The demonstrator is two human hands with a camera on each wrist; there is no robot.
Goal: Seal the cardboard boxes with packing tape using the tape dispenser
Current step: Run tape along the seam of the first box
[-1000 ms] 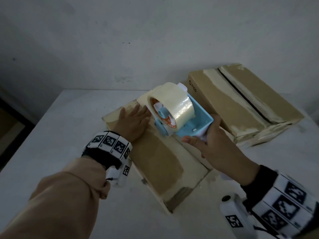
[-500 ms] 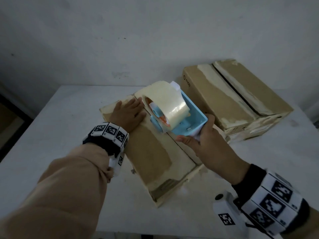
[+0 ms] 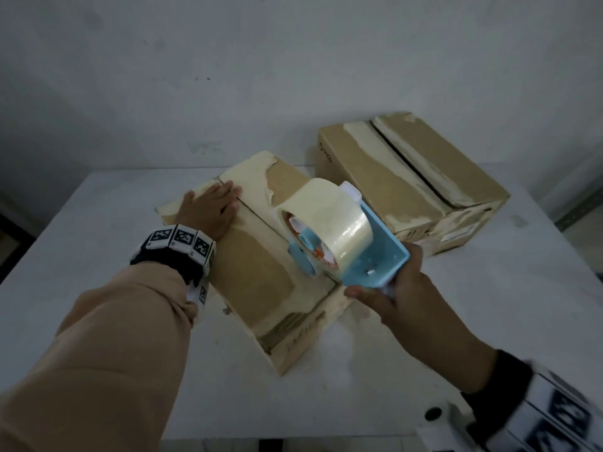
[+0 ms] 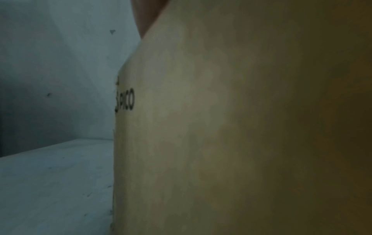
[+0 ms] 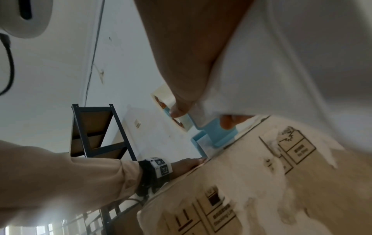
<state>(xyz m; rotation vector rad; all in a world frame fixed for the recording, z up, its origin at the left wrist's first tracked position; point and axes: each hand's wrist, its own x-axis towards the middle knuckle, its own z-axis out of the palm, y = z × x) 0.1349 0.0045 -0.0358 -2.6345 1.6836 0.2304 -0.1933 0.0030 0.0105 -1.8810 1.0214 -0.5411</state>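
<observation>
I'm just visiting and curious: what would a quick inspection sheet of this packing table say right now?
Surface: white table, scuffed.
Job's things: near box, flaps closed, seam partly bare; dispenser, blue, with tape roll, over the seam near its front end; far box, seam showing a dark gap.
Clutter: nothing seen.
Hands: left hand flat on the near box's far end; right hand grips the dispenser's handle.
Cables: black cable in the right wrist view.
Surroundings: white wall; dark shelf rack.
</observation>
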